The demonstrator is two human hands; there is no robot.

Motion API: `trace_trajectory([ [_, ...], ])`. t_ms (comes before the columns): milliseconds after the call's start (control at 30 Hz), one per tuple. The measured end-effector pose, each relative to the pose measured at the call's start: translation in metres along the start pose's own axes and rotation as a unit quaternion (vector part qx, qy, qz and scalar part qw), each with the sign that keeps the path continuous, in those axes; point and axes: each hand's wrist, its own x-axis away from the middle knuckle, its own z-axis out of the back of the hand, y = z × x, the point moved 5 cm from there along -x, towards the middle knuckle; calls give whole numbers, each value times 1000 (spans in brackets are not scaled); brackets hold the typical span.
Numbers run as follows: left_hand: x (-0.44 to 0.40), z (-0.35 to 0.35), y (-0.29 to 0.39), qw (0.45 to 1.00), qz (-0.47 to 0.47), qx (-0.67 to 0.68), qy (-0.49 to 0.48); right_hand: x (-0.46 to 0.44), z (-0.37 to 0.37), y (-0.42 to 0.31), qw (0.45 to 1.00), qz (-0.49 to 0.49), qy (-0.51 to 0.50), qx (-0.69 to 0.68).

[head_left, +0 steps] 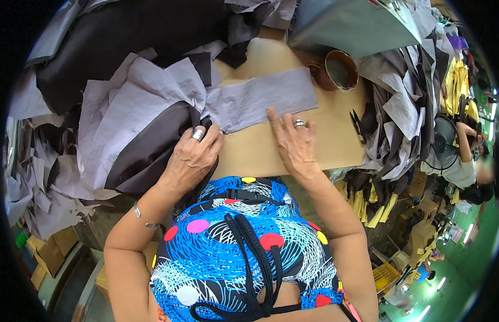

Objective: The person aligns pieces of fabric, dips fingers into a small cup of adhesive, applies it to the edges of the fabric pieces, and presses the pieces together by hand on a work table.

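My left hand (194, 155) is closed on a fold of dark grey fabric (147, 142), fingers bunched where it meets paler cloth. The dark piece lies over a fanned heap of light grey fabric (112, 102) with frayed edges. From that gathered spot a flat light grey fabric strip (265, 96) runs right across the tan board. My right hand (295, 142) rests palm down at the strip's lower edge, its index fingertip touching the cloth and the other fingers loosely bent. Nothing is gripped in it. What lies under my left fingers is partly hidden.
Beyond the strip on the tan board (335, 131) stands a brown cup (325, 75), near a grey-green metal box (351, 27). Black thread snips (358, 126) lie at the right edge. Fabric piles (399, 102) flank the board; a fan (441, 144) and another person (464, 161) are farther right.
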Motion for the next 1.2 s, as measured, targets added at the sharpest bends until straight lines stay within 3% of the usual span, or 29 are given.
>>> trace_trajectory([
  [200, 2, -3, -2, 1000, 11, 13, -12, -3, -1, -30, 997, 25, -23, -70],
  [300, 1, -5, -3, 999, 28, 16, 0, -6, 1, -44, 995, 40, 20, -91],
  [600, 0, -7, -5, 999, 40, 18, 0, -8, 8, -66, 989, 125, 22, -82],
  [700, 0, -8, -5, 999, 40, 22, 4, -10, 7, -67, 993, 102, 13, -55],
  [1000, 0, -10, -6, 998, 46, 38, -18, -6, 11, -66, 979, 132, 58, -143],
  [1100, -1, -9, -7, 998, 46, 47, -11, -11, 10, -61, 977, 121, 5, -175],
  [1200, -1, -9, -7, 997, 46, 47, -34, -11, 9, -68, 977, 97, 41, -186],
])
